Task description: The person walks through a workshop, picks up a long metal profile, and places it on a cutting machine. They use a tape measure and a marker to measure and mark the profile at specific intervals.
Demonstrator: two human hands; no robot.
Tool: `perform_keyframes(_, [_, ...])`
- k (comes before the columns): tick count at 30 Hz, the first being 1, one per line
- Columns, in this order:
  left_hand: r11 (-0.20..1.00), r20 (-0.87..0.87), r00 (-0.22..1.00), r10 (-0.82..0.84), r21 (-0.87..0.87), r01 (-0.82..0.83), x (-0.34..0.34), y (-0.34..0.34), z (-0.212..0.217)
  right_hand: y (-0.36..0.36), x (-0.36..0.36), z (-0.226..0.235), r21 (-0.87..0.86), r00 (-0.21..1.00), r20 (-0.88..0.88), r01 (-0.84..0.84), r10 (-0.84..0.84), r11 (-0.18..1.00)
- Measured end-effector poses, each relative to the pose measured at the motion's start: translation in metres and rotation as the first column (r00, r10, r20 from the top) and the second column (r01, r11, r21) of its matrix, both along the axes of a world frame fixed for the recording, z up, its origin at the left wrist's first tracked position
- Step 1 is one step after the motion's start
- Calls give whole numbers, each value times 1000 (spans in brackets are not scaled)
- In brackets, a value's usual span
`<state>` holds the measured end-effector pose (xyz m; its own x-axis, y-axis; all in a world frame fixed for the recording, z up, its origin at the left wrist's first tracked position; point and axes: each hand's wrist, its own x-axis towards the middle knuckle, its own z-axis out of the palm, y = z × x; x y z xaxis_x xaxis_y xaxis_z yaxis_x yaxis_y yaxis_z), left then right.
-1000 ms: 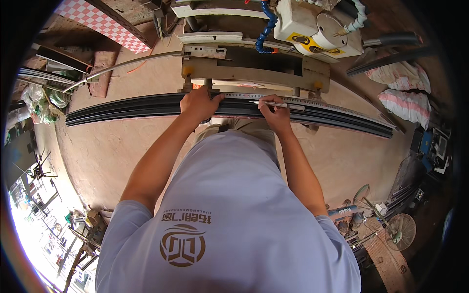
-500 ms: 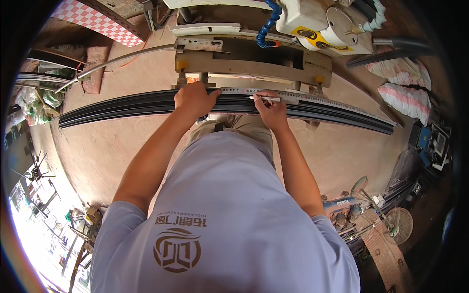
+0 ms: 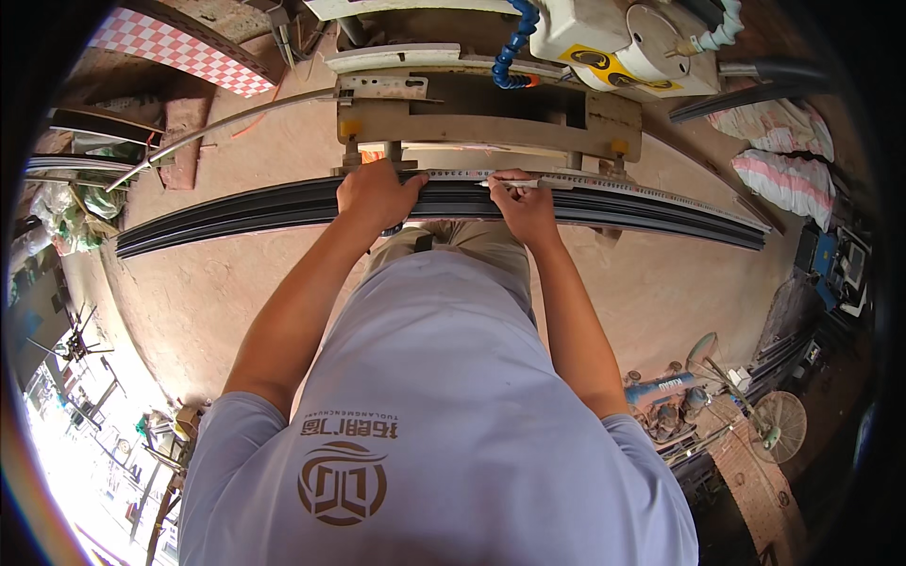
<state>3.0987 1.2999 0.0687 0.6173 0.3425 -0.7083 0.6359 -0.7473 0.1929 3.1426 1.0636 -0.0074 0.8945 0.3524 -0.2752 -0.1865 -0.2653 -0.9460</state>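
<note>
Long black grooved profile bars (image 3: 255, 213) lie crosswise in front of my body. A ruler strip (image 3: 651, 197) with printed markings runs along their far edge. My left hand (image 3: 377, 200) is closed over the bars left of centre, its thumb beside the strip; its other fingers are partly hidden. In my right hand (image 3: 525, 209) a white pen (image 3: 552, 183) is pinched, its tip pointing left over the bars just below the strip.
Beyond the bars stands a beige machine bed (image 3: 491, 124) with a white machine head (image 3: 590, 42) and a blue segmented hose (image 3: 511, 57). White and pink sacks (image 3: 788, 184) lie at far right. Fans (image 3: 779, 426) stand at lower right. A thin metal rod (image 3: 217, 123) extends left from the machine.
Both hands keep nearly the same places on the bars. The pen has shifted very slightly, and the view has tilted a little.
</note>
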Motion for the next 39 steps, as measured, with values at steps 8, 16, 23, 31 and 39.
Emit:
perform_keyframes(8, [1000,-5,1000,-12,-26,11,1,2,3,-1,1,-1,-44,1000,9,-16,16,999])
perform_keyframes(16, [1000,-4,1000,-12,-27,12,0,3,2,-1,3,-4,-29,999,-31,-21,20,999])
perform_keyframes(23, [1000,-15,1000,-16,-21,15,2,4,3,-10,5,13,151,967,-222,161,-126,975])
perform_keyframes(31, [998,42,999,-1,55,-2,-2,0,-5,-41,-7,39,320,948,-166,311,-270,895])
perform_keyframes(39, [896,56,966,-254,-362,257,-12,27,7,-58,-6,77,281,874,-37,474,-484,834])
